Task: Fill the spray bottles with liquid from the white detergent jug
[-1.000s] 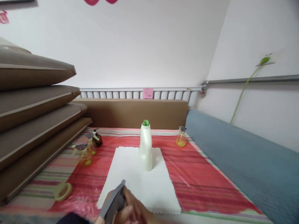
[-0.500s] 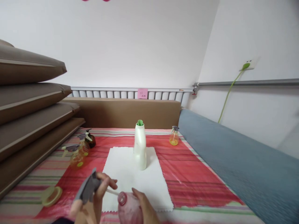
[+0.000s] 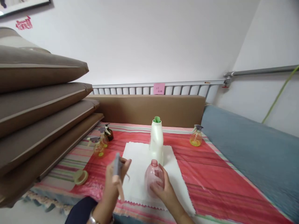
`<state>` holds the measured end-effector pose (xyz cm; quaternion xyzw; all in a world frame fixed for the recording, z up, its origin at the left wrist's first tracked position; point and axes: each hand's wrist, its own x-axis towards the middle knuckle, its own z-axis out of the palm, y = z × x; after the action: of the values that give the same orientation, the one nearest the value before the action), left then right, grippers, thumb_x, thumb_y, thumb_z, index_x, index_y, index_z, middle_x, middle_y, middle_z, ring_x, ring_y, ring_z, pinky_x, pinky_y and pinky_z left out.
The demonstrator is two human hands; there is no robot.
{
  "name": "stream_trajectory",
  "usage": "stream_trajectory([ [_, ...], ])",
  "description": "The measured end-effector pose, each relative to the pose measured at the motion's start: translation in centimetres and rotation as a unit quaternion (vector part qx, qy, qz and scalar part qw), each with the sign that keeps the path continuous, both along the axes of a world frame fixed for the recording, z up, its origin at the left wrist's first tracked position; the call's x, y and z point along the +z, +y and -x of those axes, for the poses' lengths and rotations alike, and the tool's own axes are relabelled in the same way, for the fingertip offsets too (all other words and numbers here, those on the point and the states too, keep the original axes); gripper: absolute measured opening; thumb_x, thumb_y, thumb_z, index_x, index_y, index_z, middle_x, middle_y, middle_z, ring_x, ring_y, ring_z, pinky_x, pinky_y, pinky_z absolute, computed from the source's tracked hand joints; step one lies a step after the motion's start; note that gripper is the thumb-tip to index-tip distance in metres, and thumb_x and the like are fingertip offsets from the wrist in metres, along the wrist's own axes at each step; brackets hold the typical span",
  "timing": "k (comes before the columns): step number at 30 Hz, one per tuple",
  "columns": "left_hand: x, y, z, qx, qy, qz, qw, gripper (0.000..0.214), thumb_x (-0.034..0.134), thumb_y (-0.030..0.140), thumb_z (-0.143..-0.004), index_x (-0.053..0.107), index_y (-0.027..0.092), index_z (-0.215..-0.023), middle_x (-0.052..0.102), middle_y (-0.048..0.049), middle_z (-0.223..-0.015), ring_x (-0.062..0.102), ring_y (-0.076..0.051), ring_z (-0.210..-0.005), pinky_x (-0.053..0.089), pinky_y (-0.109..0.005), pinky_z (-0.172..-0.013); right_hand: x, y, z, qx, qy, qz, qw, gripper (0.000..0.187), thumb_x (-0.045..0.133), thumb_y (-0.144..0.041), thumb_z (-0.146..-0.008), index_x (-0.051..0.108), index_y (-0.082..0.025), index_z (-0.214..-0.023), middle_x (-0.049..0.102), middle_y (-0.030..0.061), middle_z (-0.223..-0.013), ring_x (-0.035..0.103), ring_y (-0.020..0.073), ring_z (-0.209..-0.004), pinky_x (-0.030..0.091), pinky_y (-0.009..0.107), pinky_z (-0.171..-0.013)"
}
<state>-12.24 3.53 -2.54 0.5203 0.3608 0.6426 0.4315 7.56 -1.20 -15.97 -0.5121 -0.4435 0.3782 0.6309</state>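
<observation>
My left hand (image 3: 112, 177) is closed around a grey trigger spray head (image 3: 117, 165) with a pale peach trigger, left of the white cloth; a thin part trails from it, blurred. In my right hand (image 3: 167, 191) is a translucent pink spray bottle (image 3: 151, 177), its neck bare and pointing up. The fingers wrap its right side and front, over the cloth (image 3: 132, 161); whether its base touches the cloth, I cannot tell. Just behind it stands a pale green-white jug (image 3: 157, 140), upright, with a green pouring spout (image 3: 157, 119) in its neck.
Two yellowish spray bottles (image 3: 98, 150) and a dark brown bottle (image 3: 109, 133) stand at the left. Another yellow spray bottle (image 3: 196, 137) is at the right. A pale round cap (image 3: 81, 177) lies on the striped cover (image 3: 205, 174). Stacked brown cushions (image 3: 42, 102) rise at the left.
The spray head has moved left, away from the pink bottle's mouth. The bottle, tilted left before, is now upright and nearer the jug. The view has swung left.
</observation>
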Motion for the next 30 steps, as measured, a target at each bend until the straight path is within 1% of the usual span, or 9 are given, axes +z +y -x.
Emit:
stream_trajectory([
  [3, -2.5, 0.0, -2.3, -0.033, 0.088, 0.054, 0.994, 0.022, 0.080, 0.029, -0.055, 0.070, 0.016, -0.068, 0.065, -0.0019, -0.060, 0.060, -0.017, -0.054, 0.049, -0.027, -0.052, -0.1, 1.4, 0.6, 0.039, -0.014, -0.014, 0.999, 0.087, 0.073, -0.034, -0.064, 0.027, -0.023, -0.137, 0.048, 0.0137, -0.131, 0.043, 0.0302, -0.124, 0.038, 0.045, -0.099],
  [7, -3.7, 1.2, -3.6, -0.073, 0.109, 0.082, 0.988, 0.035, 0.076, 0.030, -0.059, 0.071, 0.016, -0.090, 0.072, -0.0093, -0.085, 0.066, -0.026, -0.081, 0.053, -0.035, -0.069, -0.7, 2.7, 0.2, 0.098, -0.042, -0.034, 0.994, 0.086, 0.074, -0.027, -0.065, 0.028, -0.025, -0.138, 0.043, 0.0126, -0.137, 0.039, 0.0282, -0.128, 0.035, 0.043, -0.103],
  [12, -5.8, 2.4, -4.9, -0.146, 0.187, 0.087, 0.968, 0.015, 0.069, 0.023, -0.064, 0.070, 0.016, -0.078, 0.073, -0.0069, -0.082, 0.065, -0.026, -0.079, 0.050, -0.036, -0.073, -2.1, 3.4, -0.4, 0.148, -0.067, -0.046, 0.986, 0.081, 0.074, -0.022, -0.063, 0.036, -0.025, -0.134, 0.043, 0.0134, -0.140, 0.036, 0.0273, -0.131, 0.025, 0.044, -0.109],
  [15, -7.6, 2.3, -5.8, -0.153, 0.212, 0.084, 0.961, 0.007, 0.061, 0.019, -0.068, 0.066, 0.016, -0.071, 0.068, -0.0028, -0.068, 0.061, -0.022, -0.068, 0.046, -0.031, -0.063, -2.6, 3.2, -0.4, 0.159, -0.065, -0.042, 0.984, 0.082, 0.073, -0.022, -0.063, 0.035, -0.024, -0.136, 0.041, 0.0135, -0.142, 0.036, 0.0272, -0.131, 0.026, 0.042, -0.109],
  [18, -8.5, 2.0, -6.3, -0.154, 0.209, 0.055, 0.964, 0.005, 0.059, 0.016, -0.067, 0.063, 0.016, -0.067, 0.065, -0.0020, -0.071, 0.058, -0.020, -0.069, 0.044, -0.030, -0.064, -2.6, 2.5, -0.4, 0.157, -0.051, -0.023, 0.986, 0.085, 0.075, -0.027, -0.063, 0.036, -0.023, -0.138, 0.043, 0.0126, -0.142, 0.038, 0.0285, -0.130, 0.029, 0.041, -0.108],
  [21, -8.5, 1.7, -6.4, -0.167, 0.200, 0.055, 0.964, 0.007, 0.061, 0.017, -0.068, 0.065, 0.016, -0.073, 0.064, -0.0022, -0.074, 0.058, -0.020, -0.071, 0.044, -0.030, -0.067, -1.8, 2.0, -1.6, 0.112, -0.081, 0.010, 0.990, 0.079, 0.078, -0.034, -0.060, 0.046, -0.022, -0.132, 0.050, 0.0124, -0.136, 0.044, 0.0298, -0.125, 0.034, 0.043, -0.106],
  [24, -8.6, 1.5, -6.3, -0.187, 0.175, 0.095, 0.962, 0.017, 0.062, 0.023, -0.072, 0.066, 0.016, -0.087, 0.066, -0.0030, -0.076, 0.059, -0.020, -0.073, 0.045, -0.030, -0.068, -0.4, 2.9, -4.0, -0.003, -0.112, 0.028, 0.993, 0.063, 0.068, -0.044, -0.068, 0.052, -0.016, -0.123, 0.055, 0.0172, -0.130, 0.051, 0.0303, -0.118, 0.038, 0.045, -0.102],
  [27, -9.2, 1.3, -6.3, -0.199, 0.163, 0.118, 0.959, 0.022, 0.063, 0.029, -0.073, 0.066, 0.016, -0.091, 0.068, -0.0049, -0.081, 0.060, -0.022, -0.077, 0.046, -0.031, -0.072, 1.3, 5.6, -6.6, -0.101, -0.116, 0.025, 0.988, 0.061, 0.055, -0.049, -0.078, 0.044, -0.012, -0.125, 0.049, 0.0206, -0.133, 0.049, 0.0287, -0.121, 0.037, 0.043, -0.102],
  [30, -9.6, 1.1, -6.4, -0.202, 0.152, 0.124, 0.959, 0.025, 0.068, 0.029, -0.069, 0.066, 0.016, -0.091, 0.069, -0.0052, -0.086, 0.061, -0.024, -0.084, 0.045, -0.032, -0.078, 2.7, 9.0, -7.7, -0.141, -0.132, 0.032, 0.981, 0.052, 0.061, -0.043, -0.078, 0.048, -0.015, -0.120, 0.054, 0.0158, -0.127, 0.051, 0.0264, -0.117, 0.040, 0.042, -0.099],
])
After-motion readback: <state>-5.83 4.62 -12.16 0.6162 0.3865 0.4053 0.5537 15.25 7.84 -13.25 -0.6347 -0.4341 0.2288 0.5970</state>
